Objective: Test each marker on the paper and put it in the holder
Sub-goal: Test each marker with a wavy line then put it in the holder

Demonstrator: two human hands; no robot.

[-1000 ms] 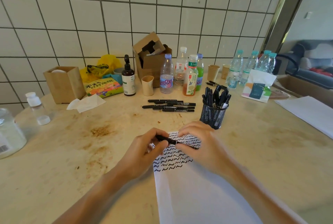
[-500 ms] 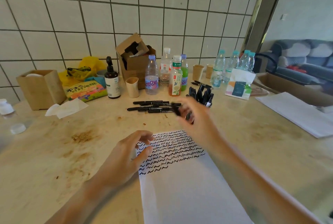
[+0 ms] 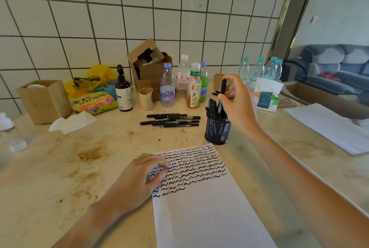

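My right hand (image 3: 238,102) pinches a black marker (image 3: 222,90) upright, its lower end among the markers standing in the black mesh holder (image 3: 217,132). My left hand (image 3: 139,180) rests with relaxed fingers on the left edge of the white paper (image 3: 203,207), whose upper part is covered with rows of black squiggles. Several black markers (image 3: 171,120) lie side by side on the table to the left of the holder.
Bottles (image 3: 180,84), a paper cup (image 3: 146,98), a dark pump bottle (image 3: 123,90) and a cardboard box (image 3: 149,68) stand behind the markers. A wooden box (image 3: 45,101) and a tissue (image 3: 72,122) are at the left. More paper (image 3: 329,126) lies at the right.
My right hand carried the marker from above the paper to the holder and turned it upright. My left hand let go of the marker and settled on the paper's edge.
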